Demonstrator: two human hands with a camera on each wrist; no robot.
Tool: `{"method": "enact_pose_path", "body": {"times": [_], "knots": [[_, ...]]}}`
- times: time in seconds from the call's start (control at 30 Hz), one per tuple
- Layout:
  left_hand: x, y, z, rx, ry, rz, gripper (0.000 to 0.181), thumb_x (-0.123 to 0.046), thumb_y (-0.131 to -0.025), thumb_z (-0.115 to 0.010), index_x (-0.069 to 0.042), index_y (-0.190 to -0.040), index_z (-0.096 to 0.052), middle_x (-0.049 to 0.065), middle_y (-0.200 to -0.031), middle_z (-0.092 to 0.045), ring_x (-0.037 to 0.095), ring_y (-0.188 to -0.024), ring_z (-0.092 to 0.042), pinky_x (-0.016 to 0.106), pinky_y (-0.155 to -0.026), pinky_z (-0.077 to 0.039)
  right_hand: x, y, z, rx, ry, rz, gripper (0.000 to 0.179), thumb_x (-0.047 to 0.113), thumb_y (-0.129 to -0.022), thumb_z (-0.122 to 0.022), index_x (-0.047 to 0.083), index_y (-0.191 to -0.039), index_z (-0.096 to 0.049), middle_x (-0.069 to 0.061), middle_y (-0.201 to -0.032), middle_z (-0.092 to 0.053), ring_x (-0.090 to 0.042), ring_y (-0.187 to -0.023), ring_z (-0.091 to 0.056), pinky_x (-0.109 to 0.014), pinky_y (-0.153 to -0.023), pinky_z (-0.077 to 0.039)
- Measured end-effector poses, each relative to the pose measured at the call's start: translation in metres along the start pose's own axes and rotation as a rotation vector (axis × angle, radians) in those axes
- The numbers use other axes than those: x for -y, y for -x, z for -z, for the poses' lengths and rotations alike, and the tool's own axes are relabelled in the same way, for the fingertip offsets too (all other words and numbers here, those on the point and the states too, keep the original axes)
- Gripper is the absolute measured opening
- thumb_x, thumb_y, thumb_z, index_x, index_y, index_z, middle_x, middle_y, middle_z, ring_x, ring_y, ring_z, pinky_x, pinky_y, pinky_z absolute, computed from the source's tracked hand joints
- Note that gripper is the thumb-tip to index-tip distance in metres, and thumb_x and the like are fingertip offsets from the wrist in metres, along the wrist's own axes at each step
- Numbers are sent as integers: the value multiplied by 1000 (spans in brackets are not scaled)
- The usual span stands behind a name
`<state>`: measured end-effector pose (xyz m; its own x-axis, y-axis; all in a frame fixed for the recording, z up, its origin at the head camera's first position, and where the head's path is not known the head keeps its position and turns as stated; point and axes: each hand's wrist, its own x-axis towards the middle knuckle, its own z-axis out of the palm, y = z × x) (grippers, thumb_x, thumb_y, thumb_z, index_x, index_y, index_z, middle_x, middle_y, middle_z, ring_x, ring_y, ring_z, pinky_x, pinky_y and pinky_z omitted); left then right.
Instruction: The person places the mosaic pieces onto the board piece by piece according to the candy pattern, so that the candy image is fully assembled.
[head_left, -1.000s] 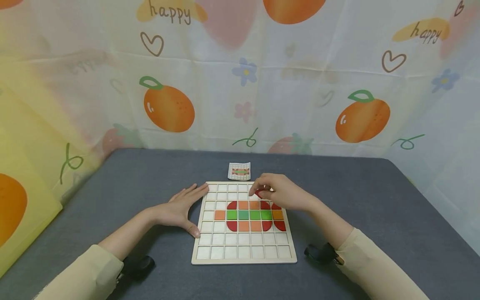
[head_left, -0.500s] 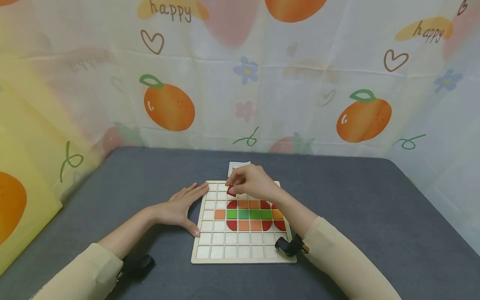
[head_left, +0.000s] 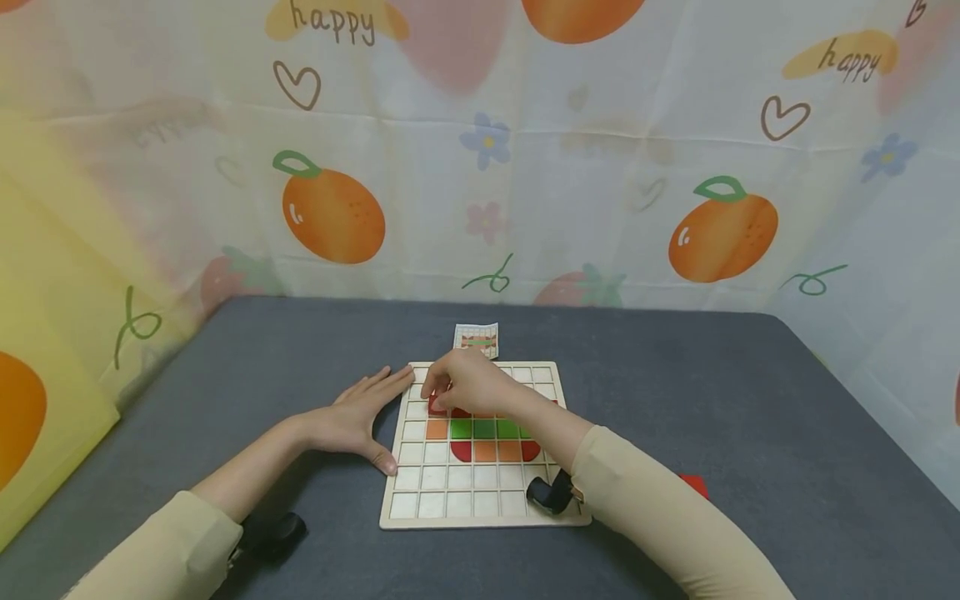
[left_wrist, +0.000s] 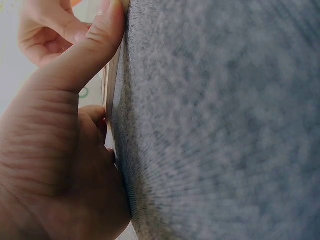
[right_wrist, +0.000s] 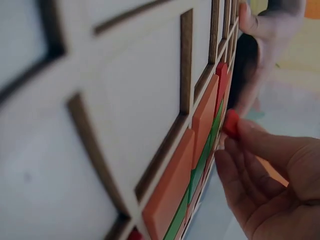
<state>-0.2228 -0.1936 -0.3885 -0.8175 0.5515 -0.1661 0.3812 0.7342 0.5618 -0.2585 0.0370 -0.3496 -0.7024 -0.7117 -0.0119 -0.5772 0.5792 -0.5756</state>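
A wooden grid board [head_left: 435, 518] lies on the dark table. My left hand [head_left: 348, 427] rests along its left side, fingers spread, with fingertips and thumb at the edge. Over the board's left part, my right hand [head_left: 472, 379] pinches a red tile [right_wrist: 231, 123] between thumb and fingers, just above an orange tile [head_left: 437, 430]. A row of green tiles [head_left: 484, 429] fills the middle, with orange tiles [head_left: 498, 451] and rounded red tiles [head_left: 461, 451] beneath it. My right hand and forearm hide much of the upper tile row and the pattern's right end.
A small picture card [head_left: 486, 330] with a grid pattern lies just behind the board. On the table [head_left: 675, 392] to the right, a red piece [head_left: 694, 485] shows partly behind my right sleeve. A printed cloth [head_left: 585, 183] hangs behind the table.
My right hand has moved left across the board with the red tile, from the right part to the left, and lower onto the grid. My left hand stays at the board's edge.
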Motion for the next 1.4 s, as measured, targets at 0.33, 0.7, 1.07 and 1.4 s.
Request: {"method": "enact_pose_path", "body": {"times": [0.33,0.7,1.07,1.4], "knots": [[-2,1,2,-8,13,-18,128,-54,-64,-86,-9,-160,-14,12,-169,-9,47,-153,0,71,-117,-3,-3,-3,-4,-37,46,-5,9,5,-85,-76,8,-93,-73,-3,-81,-75,-8,-70,-66,-37,-97,-49],[-1,1,2,-15,17,-32,128,-55,-64,-86,-9,-159,-15,13,-169,-8,47,-153,-1,72,-117,-3,-3,-4,-8,-21,101,-24,4,10,-84,-78,11,-87,-75,-2,-82,-75,-4,-70,-63,-16,-65,-48],[-1,2,0,-9,20,-27,128,-53,-64,-87,-9,-160,-14,12,-169,-8,46,-154,0,71,-118,-2,-3,0,4,-34,35,-32,9,11,-91,-70,9,-96,-76,-4,-86,-75,-10,-68,-64,-19,-64,-50],[1,-1,0,-1,11,12,130,-56,-63,-86,-11,-160,-14,9,-169,-7,43,-155,1,69,-119,-2,-14,15,38,-68,-12,-46,18,15,-94,-67,9,-108,-75,-4,-97,-75,-13,-84,-67,-23,-73,-53]]}}
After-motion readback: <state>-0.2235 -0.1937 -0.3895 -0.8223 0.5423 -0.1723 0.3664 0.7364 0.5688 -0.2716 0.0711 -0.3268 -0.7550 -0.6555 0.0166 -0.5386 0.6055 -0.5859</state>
